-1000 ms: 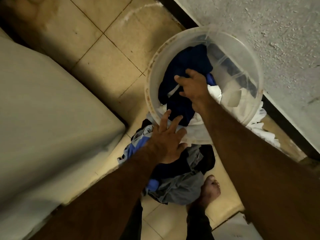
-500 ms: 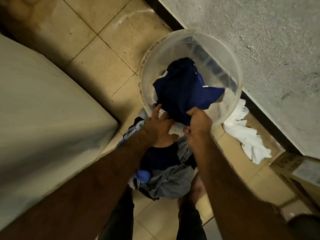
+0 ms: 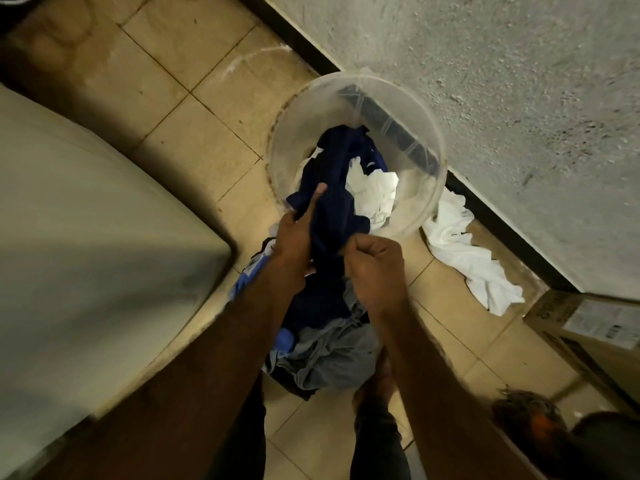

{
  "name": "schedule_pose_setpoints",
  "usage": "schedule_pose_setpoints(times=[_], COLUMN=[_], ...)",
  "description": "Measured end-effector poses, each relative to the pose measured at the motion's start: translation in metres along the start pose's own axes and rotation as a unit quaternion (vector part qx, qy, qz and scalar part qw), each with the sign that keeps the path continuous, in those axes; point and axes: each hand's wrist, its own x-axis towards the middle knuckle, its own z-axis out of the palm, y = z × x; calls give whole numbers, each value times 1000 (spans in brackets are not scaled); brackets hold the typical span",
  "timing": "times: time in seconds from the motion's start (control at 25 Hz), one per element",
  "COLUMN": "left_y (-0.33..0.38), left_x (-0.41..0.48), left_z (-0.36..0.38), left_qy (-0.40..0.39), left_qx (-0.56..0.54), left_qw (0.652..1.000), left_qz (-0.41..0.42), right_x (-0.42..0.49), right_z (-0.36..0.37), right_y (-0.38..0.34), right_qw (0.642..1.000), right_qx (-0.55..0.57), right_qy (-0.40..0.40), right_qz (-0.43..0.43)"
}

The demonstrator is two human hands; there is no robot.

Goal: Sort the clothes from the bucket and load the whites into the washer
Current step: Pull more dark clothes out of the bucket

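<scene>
Gripping a navy garment point(image 3: 336, 202) at frame centre, right hand point(image 3: 374, 268) fisted round the cloth, left hand point(image 3: 294, 237) just beside it holding the same cloth, forefinger straight, garment trailing into the clear bucket point(image 3: 304, 109) over white clothes point(image 3: 374, 192), washer point(image 3: 86, 220) at left.

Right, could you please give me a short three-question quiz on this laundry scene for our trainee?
1. True or false: the right hand grips the navy blue garment.
2. The crumpled white cloth lies: A on a chair; B on the tiled floor beside the clear round plastic bucket; C inside it.
3. What colour are the crumpled clothes beneath that garment in the bucket?
Key: 1 true; 2 B; 3 white.
</scene>
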Motion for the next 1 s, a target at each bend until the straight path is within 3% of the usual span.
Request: schedule_pose_setpoints(times=[0.12,0.32,0.56,0.68,0.76,0.84,1.0], left_y=[-1,-11,-11,-18,-26,-35,-49], left_x=[-8,-14,-30,-47,-56,-67,-73], left_z=[3,-3,-2,-1,-2,-4,-15], left_qy=[18,110,113,139,101,41,-51], left_qx=[-15,125,37,-9,-27,27,66], left_qw=[999,978,981,985,991,994,993], left_qz=[27,126,156,104,83,102,80], right_x=[-14,-6,24,37,42,45,56], right_z=[-7,-9,-1,1,4,9,9], right_y=[7,16,11,5,2,-1,1], right_qw=[999,988,985,979,975,970,926], right_qx=[38,66,-80,-107,-136,-191,-362], right_qy=[-17,73,107,119,91,64,17], right_qz=[28,122,105,127,147,135,107])
